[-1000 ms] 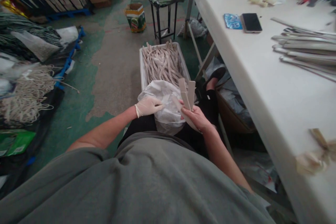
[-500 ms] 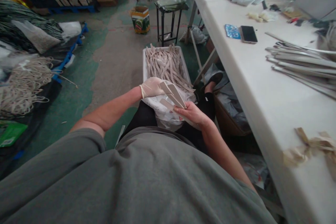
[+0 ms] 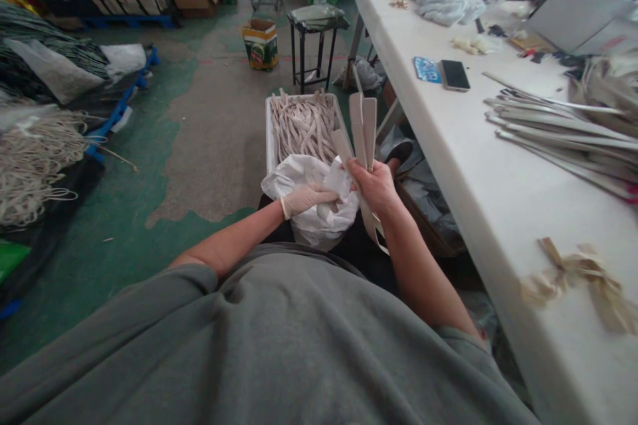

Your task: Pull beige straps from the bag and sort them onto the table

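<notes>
My right hand (image 3: 376, 184), bare, is closed around several flat beige straps (image 3: 363, 126); their broad ends fan upward and a loop hangs below the wrist. My left hand (image 3: 309, 199), in a pale glove, lies over a white plastic bag (image 3: 294, 172) on my lap. Its fingers reach toward a small whitish piece (image 3: 337, 179) beside my right hand; whether they grip it is too unclear to tell. Just beyond the bag, a white crate (image 3: 270, 136) on the floor holds many beige strips (image 3: 306, 123).
At right runs a long white table (image 3: 428, 119) bearing a phone (image 3: 454, 75), a blue packet (image 3: 427, 70), a bundle of straps (image 3: 558, 126) and tan ribbon (image 3: 568, 272). A black stool (image 3: 314, 56) stands ahead. Cords (image 3: 40, 159) lie at left.
My right hand has turned the straps upright and moved slightly right. My left hand has left the strap ends and come down over the bag. The view has shifted a little.
</notes>
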Tool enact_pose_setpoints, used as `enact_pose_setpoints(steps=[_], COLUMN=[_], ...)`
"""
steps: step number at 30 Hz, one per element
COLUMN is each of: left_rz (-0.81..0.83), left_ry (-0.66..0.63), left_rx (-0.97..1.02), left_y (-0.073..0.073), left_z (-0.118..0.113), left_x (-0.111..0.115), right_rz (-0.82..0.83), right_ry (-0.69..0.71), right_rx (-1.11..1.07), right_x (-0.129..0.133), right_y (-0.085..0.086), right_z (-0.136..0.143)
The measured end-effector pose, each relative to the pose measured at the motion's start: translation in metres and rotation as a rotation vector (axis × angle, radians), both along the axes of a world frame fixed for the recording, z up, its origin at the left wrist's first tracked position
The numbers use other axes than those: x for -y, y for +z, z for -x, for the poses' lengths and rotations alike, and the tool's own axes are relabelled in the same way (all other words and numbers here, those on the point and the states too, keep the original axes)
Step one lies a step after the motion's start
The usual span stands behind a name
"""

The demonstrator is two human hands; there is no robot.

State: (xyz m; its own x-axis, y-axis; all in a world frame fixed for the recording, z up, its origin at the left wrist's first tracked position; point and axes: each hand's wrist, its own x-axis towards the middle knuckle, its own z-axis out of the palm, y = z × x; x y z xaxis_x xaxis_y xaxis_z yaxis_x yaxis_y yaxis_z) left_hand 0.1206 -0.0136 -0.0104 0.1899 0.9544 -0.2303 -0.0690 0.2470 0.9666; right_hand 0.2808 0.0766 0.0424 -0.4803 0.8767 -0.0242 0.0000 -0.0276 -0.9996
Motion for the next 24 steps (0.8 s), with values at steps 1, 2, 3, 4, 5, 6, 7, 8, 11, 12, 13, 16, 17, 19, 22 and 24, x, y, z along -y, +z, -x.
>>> enact_pose_setpoints(steps=[1, 2, 3, 4, 5, 6, 7, 8, 11, 12, 13, 16, 17, 19, 22, 24], left_rz=[0.027, 0.047, 0.059, 0.069, 0.077, 0.092, 0.117, 0.151, 0.245, 0.259, 0.266, 0.274, 0.283, 0.316, 0.383, 0.420], left_ry=[0.009, 0.024, 0.046, 0.072, 0.099, 0.130, 0.163, 0.188, 0.158, 0.121, 0.083, 0.006, -0.027, -0.124, -0.233, -0.242], left_rx=[-0.006, -0.013, -0.017, -0.019, -0.018, -0.010, 0.004, 0.023, 0.058, 0.051, 0.038, -0.005, -0.017, -0.050, -0.114, -0.149], left_y=[-0.004, -0.008, -0.012, -0.015, -0.017, -0.018, -0.019, -0.019, -0.015, -0.013, -0.011, -0.009, -0.009, -0.011, -0.012, -0.010], left_z=[0.001, 0.005, 0.010, 0.016, 0.021, 0.027, 0.032, 0.036, 0.048, 0.053, 0.058, 0.075, 0.080, 0.088, 0.094, 0.094], left_x=[0.002, 0.004, 0.007, 0.011, 0.016, 0.021, 0.027, 0.033, 0.047, 0.051, 0.054, 0.060, 0.061, 0.061, 0.059, 0.056], right_rz=[-0.005, -0.003, 0.006, 0.018, 0.029, 0.037, 0.042, 0.049, 0.108, 0.137, 0.163, 0.202, 0.206, 0.204, 0.196, 0.188], right_ry=[-0.056, -0.112, -0.163, -0.208, -0.244, -0.270, -0.290, -0.302, -0.345, -0.360, -0.370, -0.372, -0.369, -0.373, -0.383, -0.388], right_rx=[-0.022, -0.044, -0.060, -0.070, -0.075, -0.077, -0.083, -0.095, -0.139, -0.148, -0.153, -0.146, -0.141, -0.126, -0.103, -0.098], right_x=[-0.006, -0.013, -0.019, -0.025, -0.031, -0.036, -0.041, -0.045, -0.058, -0.061, -0.065, -0.071, -0.072, -0.071, -0.068, -0.066], right_y=[0.000, -0.001, -0.002, -0.003, -0.005, -0.007, -0.009, -0.012, -0.023, -0.026, -0.030, -0.039, -0.040, -0.042, -0.043, -0.044], right_z=[-0.001, -0.003, -0.006, -0.009, -0.012, -0.014, -0.017, -0.018, -0.019, -0.019, -0.018, -0.014, -0.011, -0.006, 0.004, 0.009])
